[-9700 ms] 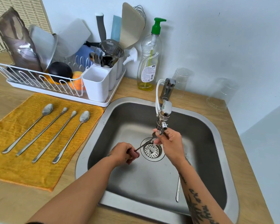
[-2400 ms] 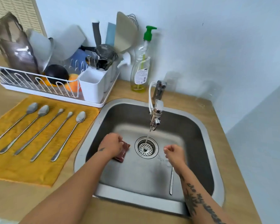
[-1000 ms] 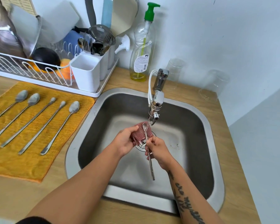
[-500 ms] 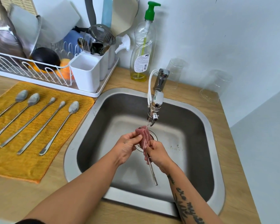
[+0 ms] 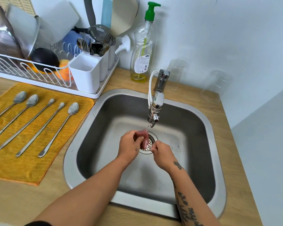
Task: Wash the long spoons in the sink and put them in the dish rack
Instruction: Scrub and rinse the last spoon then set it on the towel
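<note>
**Steel sink [image 5: 88, 128] in a pale wood counter [image 5: 23, 203], white corner walls**

The basin is square with rounded corners and a smooth rim; over its drain, under the tap's [image 5: 155, 108] thin stream, the left hand [image 5: 129, 148] curls round a pink mesh scrubber [image 5: 142, 137]; the right hand [image 5: 162, 154] pinches a long spoon [image 5: 148, 145], mostly hidden by the mesh; five more spoons [image 5: 55, 128] lie on a ribbed yellow mat [image 5: 23, 163] beside the sink, below the white wire dish rack [image 5: 31, 74].

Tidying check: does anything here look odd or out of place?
Five long spoons lie on the yellow cloth, not in the dish rack; their bowls look dull and smeared. Dark specks sit on the sink floor right of the drain.
</note>
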